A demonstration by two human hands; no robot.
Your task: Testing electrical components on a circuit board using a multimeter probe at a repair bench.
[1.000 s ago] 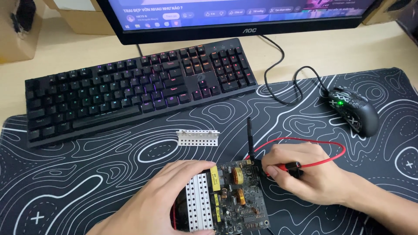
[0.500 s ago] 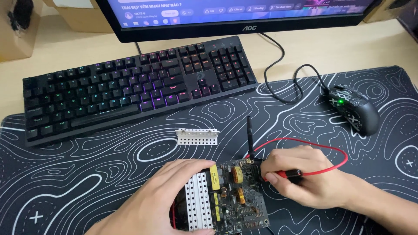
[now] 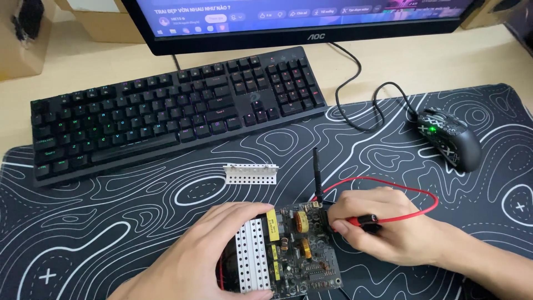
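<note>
My left hand [image 3: 208,253] rests on the left side of a dark circuit board [image 3: 302,253], its fingers over the board's white perforated metal shield [image 3: 251,255]. My right hand [image 3: 388,225] pinches a probe with a red and black tip [image 3: 369,221] at the board's right edge. A red wire [image 3: 388,182] loops from that probe around the hand. A thin black probe [image 3: 317,172] stands up from the board's upper right corner. A second white perforated strip [image 3: 251,173] lies loose on the mat above the board.
A black patterned desk mat [image 3: 111,222] covers the desk. A black backlit keyboard [image 3: 166,111] lies behind the board, a monitor [image 3: 300,22] beyond it. A black mouse [image 3: 451,139] with its cable sits at the right. A cardboard box [image 3: 25,39] stands at the far left.
The view has shifted slightly. My right hand has moved a little closer to the board's edge with the probe. The left hand stays on the board.
</note>
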